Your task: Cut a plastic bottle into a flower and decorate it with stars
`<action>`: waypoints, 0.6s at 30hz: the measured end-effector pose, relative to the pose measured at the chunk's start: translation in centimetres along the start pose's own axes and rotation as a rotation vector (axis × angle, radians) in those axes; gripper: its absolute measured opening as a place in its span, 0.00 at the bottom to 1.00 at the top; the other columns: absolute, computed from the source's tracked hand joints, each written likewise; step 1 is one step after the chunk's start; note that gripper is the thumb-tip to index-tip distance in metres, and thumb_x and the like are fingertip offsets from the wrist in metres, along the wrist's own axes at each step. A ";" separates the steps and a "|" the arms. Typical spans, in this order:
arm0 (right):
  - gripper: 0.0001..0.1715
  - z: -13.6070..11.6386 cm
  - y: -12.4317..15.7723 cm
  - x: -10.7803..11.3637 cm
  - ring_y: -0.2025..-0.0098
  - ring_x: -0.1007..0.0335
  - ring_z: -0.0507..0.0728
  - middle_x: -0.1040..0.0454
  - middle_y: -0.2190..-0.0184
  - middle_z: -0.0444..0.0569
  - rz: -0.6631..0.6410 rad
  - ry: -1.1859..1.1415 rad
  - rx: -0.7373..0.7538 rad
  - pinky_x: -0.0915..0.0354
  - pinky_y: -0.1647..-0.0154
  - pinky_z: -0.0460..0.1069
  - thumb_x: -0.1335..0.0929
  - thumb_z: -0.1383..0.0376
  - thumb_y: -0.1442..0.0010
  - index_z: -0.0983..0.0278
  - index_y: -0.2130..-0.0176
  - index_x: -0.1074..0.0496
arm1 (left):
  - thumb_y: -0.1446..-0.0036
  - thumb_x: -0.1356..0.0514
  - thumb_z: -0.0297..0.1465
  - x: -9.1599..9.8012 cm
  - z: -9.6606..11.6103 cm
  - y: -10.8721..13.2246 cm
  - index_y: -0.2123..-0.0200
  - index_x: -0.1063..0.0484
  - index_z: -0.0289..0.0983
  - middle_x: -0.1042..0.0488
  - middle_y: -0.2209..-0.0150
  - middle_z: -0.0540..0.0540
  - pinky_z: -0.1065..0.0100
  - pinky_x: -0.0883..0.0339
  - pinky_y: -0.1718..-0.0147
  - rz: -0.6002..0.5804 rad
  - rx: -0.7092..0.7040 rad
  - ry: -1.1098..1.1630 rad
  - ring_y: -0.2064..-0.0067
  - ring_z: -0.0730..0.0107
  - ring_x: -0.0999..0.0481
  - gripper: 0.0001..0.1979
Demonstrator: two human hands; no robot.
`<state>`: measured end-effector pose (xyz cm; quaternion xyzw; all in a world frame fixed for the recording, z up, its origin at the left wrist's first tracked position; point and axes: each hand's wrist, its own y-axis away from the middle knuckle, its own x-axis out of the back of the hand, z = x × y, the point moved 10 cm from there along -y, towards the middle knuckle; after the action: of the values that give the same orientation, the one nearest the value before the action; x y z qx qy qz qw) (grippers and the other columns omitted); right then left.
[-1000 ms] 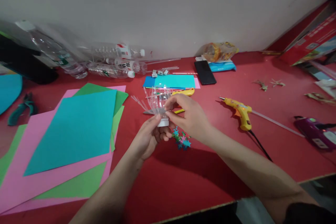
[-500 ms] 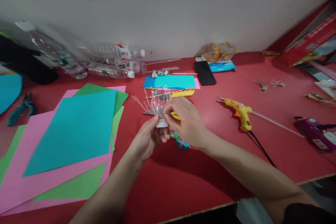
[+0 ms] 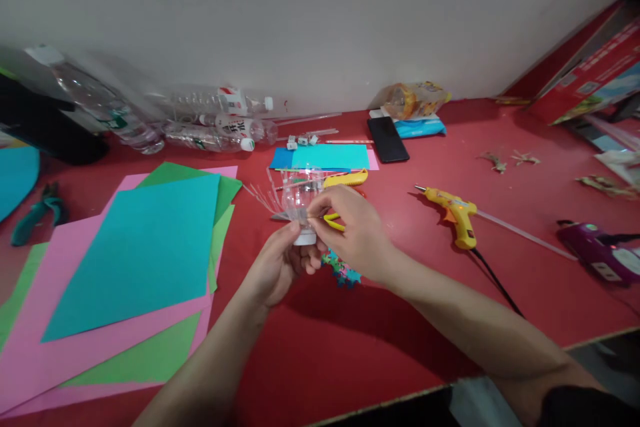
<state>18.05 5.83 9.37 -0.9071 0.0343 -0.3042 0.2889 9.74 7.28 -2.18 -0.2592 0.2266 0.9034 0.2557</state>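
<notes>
My left hand (image 3: 287, 260) grips the neck end of a cut clear plastic bottle (image 3: 301, 193), its white cap (image 3: 305, 238) pointing down toward me. The bottle's upper side is slit into thin strips, several of them bent outward to the left. With thumb and forefinger pinched together, my right hand (image 3: 353, 227) holds the bottle's side just above the cap; the exact strip between the fingers is hidden. Behind the bottle lie scissors with yellow handles (image 3: 334, 221) and a yellow utility knife (image 3: 347, 178). Small colourful foam cutouts (image 3: 343, 271) lie beneath my hands.
Coloured sheets (image 3: 135, 253) cover the left of the red table, with pliers (image 3: 37, 213) beyond. Plastic bottles (image 3: 205, 137) line the wall. A black phone (image 3: 388, 139) lies at the back, and a yellow glue gun (image 3: 453, 213) with its cord lies to the right.
Several strips on the bottle's left side now fan out farther left. Both hands keep their hold, with my right fingers still pinched at the bottle. The whole view has shifted slightly.
</notes>
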 end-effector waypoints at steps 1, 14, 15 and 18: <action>0.05 0.0 0.0 0.1 0.63 0.34 0.53 0.29 0.67 0.45 0.006 -0.011 -0.014 0.37 0.61 0.49 0.35 0.71 0.40 0.61 0.65 0.35 | 0.44 0.41 0.39 -0.1 0.1 0.0 0.71 0.26 0.33 0.27 0.80 0.48 0.76 0.35 0.83 -0.005 -0.009 -0.017 0.80 0.75 0.28 0.14; 0.07 -1.9 0.5 -0.7 0.61 0.35 0.56 0.25 0.65 0.50 -0.014 0.119 0.179 0.37 0.57 0.53 0.38 0.73 0.38 0.64 0.61 0.33 | 0.51 0.33 0.33 1.7 1.2 -0.3 0.65 0.26 0.34 0.24 0.73 0.49 0.74 0.30 0.72 0.154 -0.138 -0.089 0.74 0.74 0.25 0.11; 0.07 -2.0 0.6 -0.8 0.61 0.35 0.57 0.25 0.64 0.51 -0.015 0.127 0.184 0.36 0.56 0.53 0.38 0.73 0.38 0.65 0.60 0.33 | 0.52 0.33 0.33 1.6 1.2 -0.3 0.65 0.26 0.34 0.24 0.73 0.49 0.74 0.30 0.72 0.148 -0.142 -0.092 0.74 0.75 0.26 0.12; 0.08 -2.3 0.7 -0.9 0.59 0.35 0.57 0.24 0.63 0.53 -0.020 0.135 0.200 0.36 0.55 0.53 0.38 0.73 0.38 0.65 0.59 0.33 | 0.53 0.32 0.34 1.4 1.2 -0.3 0.66 0.25 0.34 0.25 0.73 0.49 0.75 0.31 0.74 0.132 -0.148 -0.088 0.74 0.74 0.26 0.13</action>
<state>16.06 4.28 10.03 -0.8514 0.0139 -0.3696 0.3719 8.42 8.68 -2.15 -0.2218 0.1645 0.9430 0.1855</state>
